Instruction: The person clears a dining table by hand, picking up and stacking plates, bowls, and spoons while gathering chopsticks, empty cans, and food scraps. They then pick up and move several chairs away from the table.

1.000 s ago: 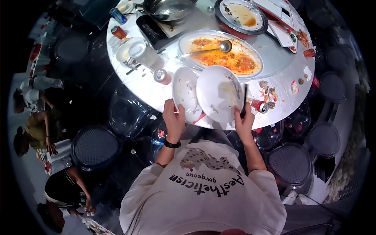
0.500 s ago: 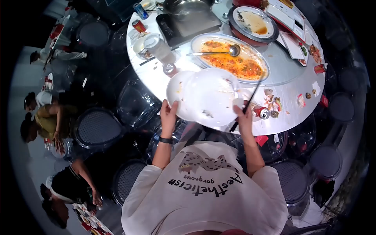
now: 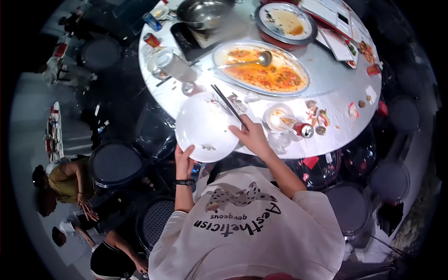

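Observation:
My left hand (image 3: 184,161) grips the near left rim of a white round plate (image 3: 203,126), thumb on top. Small food scraps dot the plate, which is held over the table's near edge. My right hand (image 3: 253,136) is closed on black chopsticks (image 3: 228,106), their upper ends slanting across the plate's far right side. That hand's thumb rests at the plate's right rim. Beyond the plate lie crumpled scraps (image 3: 239,101). To the right of my right hand stands a small white bowl (image 3: 276,115) with food remains, beside a red soda can (image 3: 305,130).
A large oval platter (image 3: 217,53) holds orange sauce and a ladle (image 3: 264,58). Further back are a metal pot (image 3: 200,16) and a round dish (image 3: 287,23). A plastic pitcher (image 3: 177,67) stands left. Stools (image 3: 116,163) ring the table; other people (image 3: 70,182) are at left.
Two overlapping plates now show as one round outline, shifted left and nearer me. My right hand has moved left, the chopsticks now tilting the other way. The small bowl has come into view.

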The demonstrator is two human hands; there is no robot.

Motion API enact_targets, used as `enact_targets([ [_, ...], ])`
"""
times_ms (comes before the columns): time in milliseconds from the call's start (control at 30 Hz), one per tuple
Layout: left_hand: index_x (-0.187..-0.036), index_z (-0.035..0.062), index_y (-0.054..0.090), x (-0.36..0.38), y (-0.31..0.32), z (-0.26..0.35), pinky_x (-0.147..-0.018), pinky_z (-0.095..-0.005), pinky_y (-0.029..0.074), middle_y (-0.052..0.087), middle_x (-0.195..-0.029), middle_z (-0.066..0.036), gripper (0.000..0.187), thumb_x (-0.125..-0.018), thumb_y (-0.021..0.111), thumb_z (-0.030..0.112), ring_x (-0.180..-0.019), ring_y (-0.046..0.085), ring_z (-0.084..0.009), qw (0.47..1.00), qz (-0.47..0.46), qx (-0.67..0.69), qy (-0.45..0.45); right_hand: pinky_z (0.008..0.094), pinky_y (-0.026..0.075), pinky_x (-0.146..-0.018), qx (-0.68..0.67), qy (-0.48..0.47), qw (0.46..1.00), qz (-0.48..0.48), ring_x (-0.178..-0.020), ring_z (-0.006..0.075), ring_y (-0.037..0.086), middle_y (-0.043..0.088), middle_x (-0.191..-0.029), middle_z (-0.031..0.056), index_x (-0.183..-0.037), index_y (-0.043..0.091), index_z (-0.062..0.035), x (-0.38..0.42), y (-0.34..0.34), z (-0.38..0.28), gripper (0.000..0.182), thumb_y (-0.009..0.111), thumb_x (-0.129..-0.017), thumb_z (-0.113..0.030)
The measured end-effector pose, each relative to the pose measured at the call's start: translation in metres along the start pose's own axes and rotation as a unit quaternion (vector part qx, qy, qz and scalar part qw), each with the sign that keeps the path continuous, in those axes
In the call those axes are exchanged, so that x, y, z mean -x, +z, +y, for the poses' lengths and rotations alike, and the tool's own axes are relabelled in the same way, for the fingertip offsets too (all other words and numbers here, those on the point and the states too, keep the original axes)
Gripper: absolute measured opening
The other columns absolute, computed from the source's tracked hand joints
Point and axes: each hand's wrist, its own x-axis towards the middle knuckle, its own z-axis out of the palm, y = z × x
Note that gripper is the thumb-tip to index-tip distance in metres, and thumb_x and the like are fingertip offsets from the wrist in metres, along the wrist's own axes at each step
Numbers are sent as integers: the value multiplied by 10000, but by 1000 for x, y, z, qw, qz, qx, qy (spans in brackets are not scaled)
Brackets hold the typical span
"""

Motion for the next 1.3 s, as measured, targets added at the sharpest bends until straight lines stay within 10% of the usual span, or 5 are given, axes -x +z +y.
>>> enact_targets([
  [133, -1271, -33, 415, 9, -20, 12, -973, -363, 416, 533, -1212, -150, 502, -799, 575, 27, -1113, 526, -258, 997, 44, 62, 1, 224, 408, -510, -124, 28, 989, 77, -562, 70, 487, 561, -667, 31, -960, 573, 15, 8, -5, 30, 255, 645, -845, -201],
  [567, -1246, 3, 444, -164, -132, 178, -852, -340, 470, 547, -1188, -104, 457, -813, 572, 72, -1063, 548, -221, 980, 127, 37, 148, 228, 311, -385, -201, 225, 793, 529, -424, 79, 435, 581, -599, 40, -884, 608, 9, -13, 34, 215, 321, 577, -879, -310],
  [867, -1272, -41, 401, -340, -192, 210, -978, -403, 425, 496, -1259, -155, 486, -816, 553, 25, -1150, 499, -276, 995, 36, 73, 56, 217, 238, -358, -301, 258, 706, 587, -377, 46, 325, 412, -532, -64, -792, 539, -83, -15, 52, 194, 127, 619, -834, -172],
  [1300, -1267, -43, 407, -351, -166, 207, -993, -377, 412, 518, -1241, -165, 474, -825, 551, 47, -1132, 517, -268, 986, 42, 156, 37, 217, 210, -361, -343, 234, 768, 488, -371, 48, 325, 454, -538, -43, -758, 549, -57, -14, 65, 69, 140, 576, -871, -135],
])
